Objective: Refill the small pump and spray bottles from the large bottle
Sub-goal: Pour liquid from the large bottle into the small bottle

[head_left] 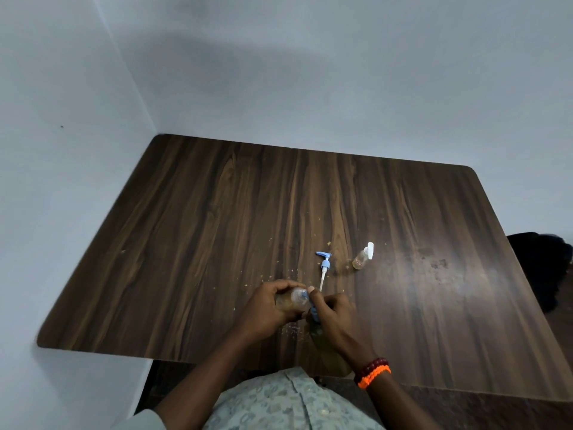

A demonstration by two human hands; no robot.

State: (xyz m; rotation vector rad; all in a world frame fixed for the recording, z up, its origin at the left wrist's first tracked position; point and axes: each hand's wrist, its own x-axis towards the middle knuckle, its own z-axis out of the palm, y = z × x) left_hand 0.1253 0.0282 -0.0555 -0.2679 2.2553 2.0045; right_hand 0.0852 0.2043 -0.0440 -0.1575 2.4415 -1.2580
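My left hand [269, 305] grips a small clear bottle [294, 299] holding amber liquid, tilted with its open mouth toward the right. My right hand [333, 311] is wrapped around the neck of the large bottle [331, 352], whose blue cap [313, 313] shows between the fingers; its amber body runs down under my wrist. The two bottle tops are close together. A blue and white pump head [324, 265] with its long tube lies loose on the table just beyond my hands. A small spray bottle [362, 257] with a white top lies to its right.
The dark wooden table [217, 228] fills the view, set against pale walls on the left and back. Small crumbs and a few wet spots dot its surface near the hands and at the right. A dark object [545, 262] sits off the right edge.
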